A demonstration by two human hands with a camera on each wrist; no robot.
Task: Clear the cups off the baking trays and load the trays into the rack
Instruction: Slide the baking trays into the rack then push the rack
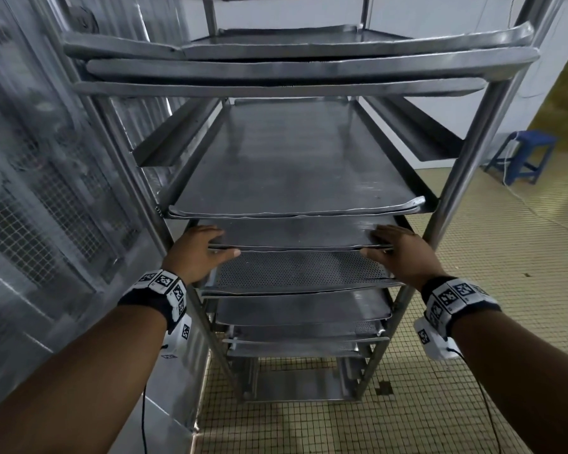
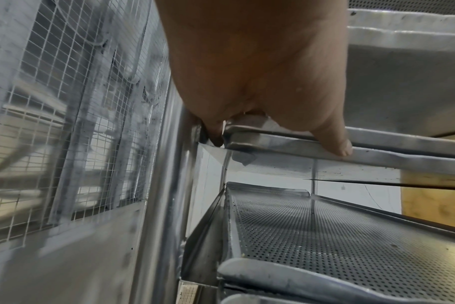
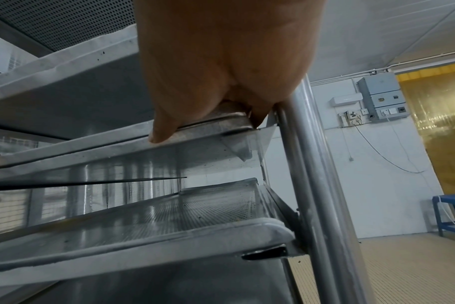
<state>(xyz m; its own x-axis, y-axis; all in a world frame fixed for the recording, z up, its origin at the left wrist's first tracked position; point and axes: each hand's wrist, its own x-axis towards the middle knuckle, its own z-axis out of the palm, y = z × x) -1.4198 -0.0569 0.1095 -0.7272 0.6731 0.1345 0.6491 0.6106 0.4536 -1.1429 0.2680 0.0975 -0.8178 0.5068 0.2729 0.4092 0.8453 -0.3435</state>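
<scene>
A steel baking tray [image 1: 292, 234] sits partly in a middle slot of the metal rack [image 1: 466, 165], its front edge sticking out toward me. My left hand [image 1: 199, 249] holds the tray's front left corner, fingers on top and thumb along the front rim. My right hand [image 1: 397, 249] holds the front right corner the same way. In the left wrist view my left hand [image 2: 260, 82] has its thumb pressed on the tray rim [image 2: 390, 160]. In the right wrist view my right hand [image 3: 221, 61] does likewise on the tray rim [image 3: 91, 156]. No cups are in view.
A perforated tray [image 1: 295, 270] lies one slot below, another flat tray [image 1: 292, 165] one slot above, and more fill other levels. A mesh-panelled steel cabinet [image 1: 30, 208] stands close on the left. A blue stool [image 1: 522, 158] stands on the tiled floor [image 1: 473, 355] at right.
</scene>
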